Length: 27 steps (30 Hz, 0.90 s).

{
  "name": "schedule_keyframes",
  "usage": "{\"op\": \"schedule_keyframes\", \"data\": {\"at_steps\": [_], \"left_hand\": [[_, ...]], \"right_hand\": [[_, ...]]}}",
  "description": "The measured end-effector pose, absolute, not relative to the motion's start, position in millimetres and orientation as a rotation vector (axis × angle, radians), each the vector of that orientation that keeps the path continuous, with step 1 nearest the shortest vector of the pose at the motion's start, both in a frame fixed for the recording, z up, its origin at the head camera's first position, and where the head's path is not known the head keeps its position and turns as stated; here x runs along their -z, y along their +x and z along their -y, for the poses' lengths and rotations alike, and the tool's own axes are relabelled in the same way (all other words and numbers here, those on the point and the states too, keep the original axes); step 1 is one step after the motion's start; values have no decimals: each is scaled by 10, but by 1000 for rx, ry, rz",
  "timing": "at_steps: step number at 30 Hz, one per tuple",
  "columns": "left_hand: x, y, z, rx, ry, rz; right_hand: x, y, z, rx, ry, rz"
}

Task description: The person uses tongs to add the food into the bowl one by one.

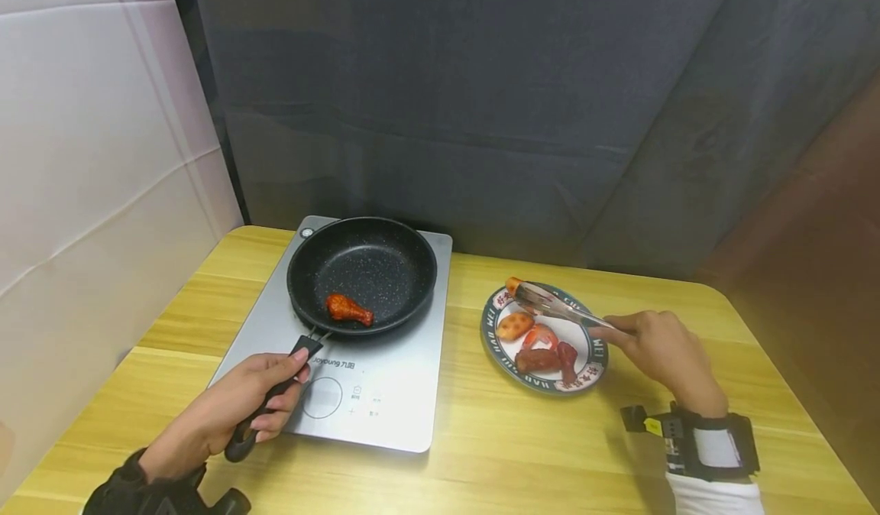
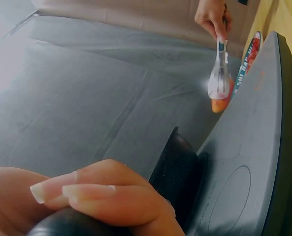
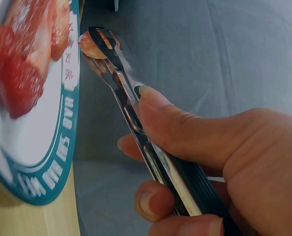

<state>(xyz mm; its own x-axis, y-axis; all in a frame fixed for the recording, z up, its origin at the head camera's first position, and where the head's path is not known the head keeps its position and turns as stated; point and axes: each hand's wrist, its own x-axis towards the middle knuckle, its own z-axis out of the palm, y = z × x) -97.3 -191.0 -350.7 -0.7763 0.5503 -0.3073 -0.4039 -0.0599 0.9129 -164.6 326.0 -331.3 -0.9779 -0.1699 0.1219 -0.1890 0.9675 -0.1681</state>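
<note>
My left hand [image 1: 237, 400] grips the black handle [image 1: 239, 446] of a frying pan [image 1: 371, 259]. Inside the pan, near the handle side, lies a reddish-brown chicken drumstick [image 1: 349, 310]. My right hand [image 1: 667, 351] holds metal food tongs [image 1: 557, 306] with dark grips, thumb on one arm and fingers around the other. Between the tong tips is an orange-brown piece of food [image 3: 89, 47], mostly covered by them; its kind cannot be told. It is raised over the far left rim of a patterned plate [image 1: 490, 325]. On the plate sit a yellowish oval piece [image 1: 515, 325], a tomato slice [image 1: 541, 338] and reddish-brown meat pieces [image 1: 538, 360].
The pan stands on a silver induction cooker [image 1: 406, 400], its control panel facing the near side. Plate and cooker share a wooden table [image 1: 522, 454]. Dark grey cloth [image 1: 440, 118] hangs behind the table, and a pale cloth [image 1: 103, 140] hangs at the left.
</note>
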Motion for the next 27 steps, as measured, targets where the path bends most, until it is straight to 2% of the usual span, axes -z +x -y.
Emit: {"op": "schedule_keyframes", "data": {"at_steps": [27], "left_hand": [[3509,-961,1902,-1904,144,-1602]], "right_hand": [[3023,-1696,-2496,-426,570,2820]]}}
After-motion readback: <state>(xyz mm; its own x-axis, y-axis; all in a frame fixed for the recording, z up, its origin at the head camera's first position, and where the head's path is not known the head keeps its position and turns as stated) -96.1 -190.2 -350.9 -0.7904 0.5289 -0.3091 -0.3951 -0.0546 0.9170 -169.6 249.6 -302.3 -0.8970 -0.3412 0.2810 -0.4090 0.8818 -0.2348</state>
